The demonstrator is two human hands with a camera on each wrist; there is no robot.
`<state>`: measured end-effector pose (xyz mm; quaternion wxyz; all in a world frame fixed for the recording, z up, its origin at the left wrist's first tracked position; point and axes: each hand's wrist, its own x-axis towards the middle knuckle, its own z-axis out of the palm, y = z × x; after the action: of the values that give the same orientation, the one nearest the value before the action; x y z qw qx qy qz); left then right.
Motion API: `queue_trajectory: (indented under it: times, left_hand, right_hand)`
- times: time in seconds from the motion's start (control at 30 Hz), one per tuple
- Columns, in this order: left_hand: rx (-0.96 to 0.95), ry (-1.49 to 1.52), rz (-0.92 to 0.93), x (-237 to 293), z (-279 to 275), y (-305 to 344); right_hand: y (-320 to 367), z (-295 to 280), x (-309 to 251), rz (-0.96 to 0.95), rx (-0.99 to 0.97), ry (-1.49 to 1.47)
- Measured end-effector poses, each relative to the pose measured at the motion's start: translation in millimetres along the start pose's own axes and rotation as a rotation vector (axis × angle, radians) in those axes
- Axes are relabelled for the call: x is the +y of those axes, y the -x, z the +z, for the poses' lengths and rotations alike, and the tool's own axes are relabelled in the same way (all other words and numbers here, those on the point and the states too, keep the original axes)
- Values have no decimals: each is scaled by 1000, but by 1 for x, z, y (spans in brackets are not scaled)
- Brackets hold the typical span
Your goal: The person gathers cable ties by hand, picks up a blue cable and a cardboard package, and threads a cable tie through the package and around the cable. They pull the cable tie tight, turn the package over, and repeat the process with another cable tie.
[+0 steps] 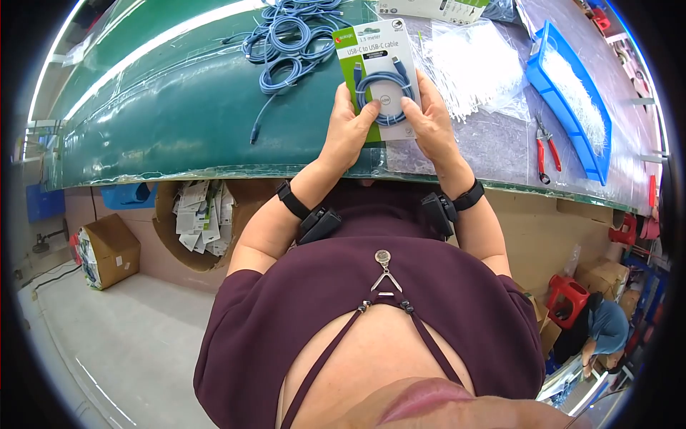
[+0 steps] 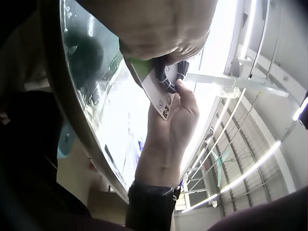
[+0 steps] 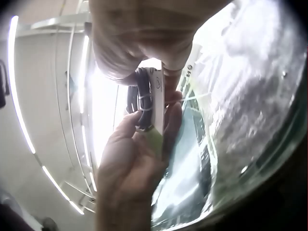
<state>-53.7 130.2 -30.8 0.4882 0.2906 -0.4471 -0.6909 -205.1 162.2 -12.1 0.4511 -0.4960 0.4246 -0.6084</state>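
Both hands hold up a white and green packaging card [image 1: 371, 44] printed "USB-C to USB-C cable", above the front of the table. A coiled blue cable [image 1: 388, 76], bound with small white ties, lies on the card's face with its two plugs upward. The left hand [image 1: 346, 130] grips the card's lower left side, thumb on the coil. On the opposite edge, the right hand [image 1: 434, 123] grips it the same way, its thumb at the coil too. Seen edge-on in the right wrist view, the coil [image 3: 144, 98] stands out from the card; the fingers behind are partly hidden.
Several coiled blue cables [image 1: 289, 32] lie on the green table mat [image 1: 164, 107] at left. To the right are a pile of white ties [image 1: 486, 68], red-handled cutters [image 1: 549, 150] and a blue tray [image 1: 534, 70]. Another printed card [image 1: 443, 8] lies behind. Below stands a carton [image 1: 166, 207] of cards.
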Motion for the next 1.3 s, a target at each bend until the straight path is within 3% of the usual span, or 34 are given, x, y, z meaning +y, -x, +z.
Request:
queue_trajectory:
  times: [0.1, 0.23, 0.37, 0.5, 0.6, 0.67, 0.77, 0.8, 0.9, 1.0, 1.2, 1.3]
  left_hand:
    - [3, -236, 67, 0, -5, -3]
    - [-54, -495, 157, 0, -8, -2]
    - [-61, -268, 94, -13, -7, 5]
    - [-32, -316, 127, -18, -7, 6]
    - [-51, -194, 16, -5, -9, 0]
    - [-73, -220, 51, -2, -10, -2]
    - [-108, -278, 102, 3, -11, 0]
    - [-84, -210, 69, 5, -10, 0]
    - [-28, -67, 18, 16, -6, -5]
    - [-45, 174, -44, 27, -9, -9]
    - [87, 300, -199, 35, -14, -19]
    - [153, 368, -250, 41, -8, -19]
  right_hand:
    - [-7, -1, -10, -119, 80, 583]
    - [-13, -8, -26, -109, -56, 766]
    - [-17, -21, -30, -99, -230, 641]
    - [-22, -26, -25, 42, -208, 690]
    - [-18, -15, -27, 20, -136, 757]
    - [-20, -15, -22, 7, -105, 788]
    - [-23, -22, -10, 107, -128, 429]
    - [-23, -23, -7, 107, -137, 431]
    - [-23, 0, -27, -127, -25, 728]
    - [-20, 10, -23, -120, -18, 739]
    - [-13, 27, -24, -106, -81, 751]
    - [-9, 29, -11, -287, 19, 788]
